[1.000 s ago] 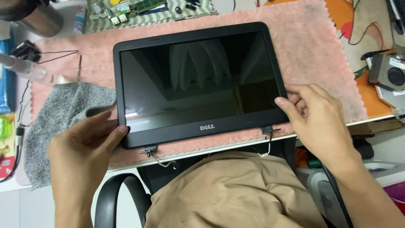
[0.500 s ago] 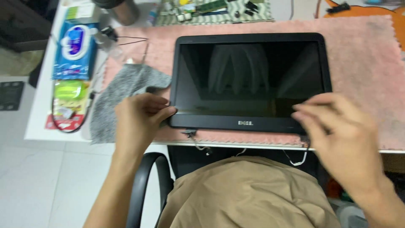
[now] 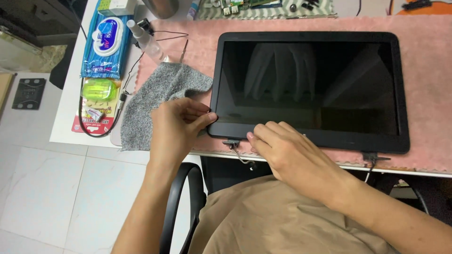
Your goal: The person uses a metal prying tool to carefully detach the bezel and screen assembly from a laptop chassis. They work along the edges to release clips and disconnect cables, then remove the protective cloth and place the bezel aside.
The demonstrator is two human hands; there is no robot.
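Nearest the camera, the person's lap in tan fabric (image 3: 282, 221) fills the bottom of the view, with the curved black arm of a chair (image 3: 176, 197) beside it and pale floor tiles (image 3: 42, 197) to the left. Just above, the left hand (image 3: 176, 127) grips the lower left corner of a detached laptop screen assembly (image 3: 308, 87): the thumb lies on the front of the bezel and the curled fingers wrap behind the edge, so the hand is closed on the corner. The right hand (image 3: 289, 153) rests on the bottom bezel a little to the right of that corner, fingers bent and close together with the tips pressing on the frame; whether they pinch anything cannot be told.

The screen assembly lies flat, face up, on a pink mat (image 3: 423, 56) at the near edge of the white table (image 3: 70, 117). Its glossy black panel is dark and mirrors the two hands. The bezel is black with rounded corners. Small metal hinge brackets jut from the bottom edge, the left hinge (image 3: 230, 142) trailing a thin cable (image 3: 245, 159) over the table edge, the right hinge (image 3: 374, 156) near the far corner.

Left of the screen a grey cloth (image 3: 155, 101) lies crumpled, touching the left hand. Farther out are a yellow-green packaged item (image 3: 96, 91), a blue pack of wet wipes (image 3: 106, 42) and a clear spray bottle (image 3: 143, 40)
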